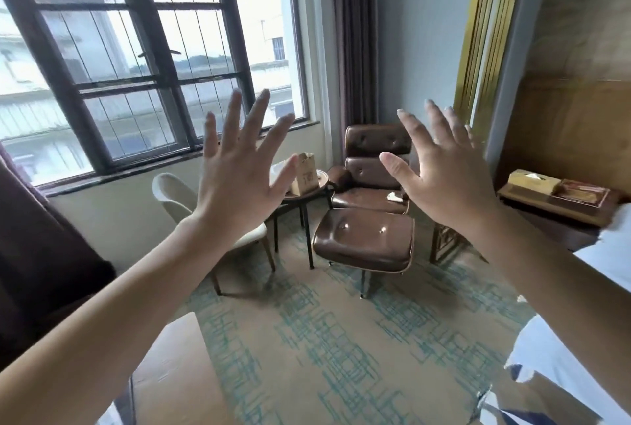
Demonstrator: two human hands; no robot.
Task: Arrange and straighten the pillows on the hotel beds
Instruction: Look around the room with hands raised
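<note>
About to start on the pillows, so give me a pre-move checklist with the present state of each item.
1. Left hand free: ok, open with fingers spread, holding nothing.
2. Right hand free: ok, open and empty.
3. Pillows in view: not ok, none can be made out.
4. Bed located: ok, white bedding shows at the right edge.
5. Facing the bed: not ok, the view points at the brown lounge chair and window.
6. Floor path clear: ok, the carpet ahead is bare.

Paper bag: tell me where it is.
Head view, centre: the paper bag stands on the small round table, between the white chair and the brown armchair, below the window.
</note>
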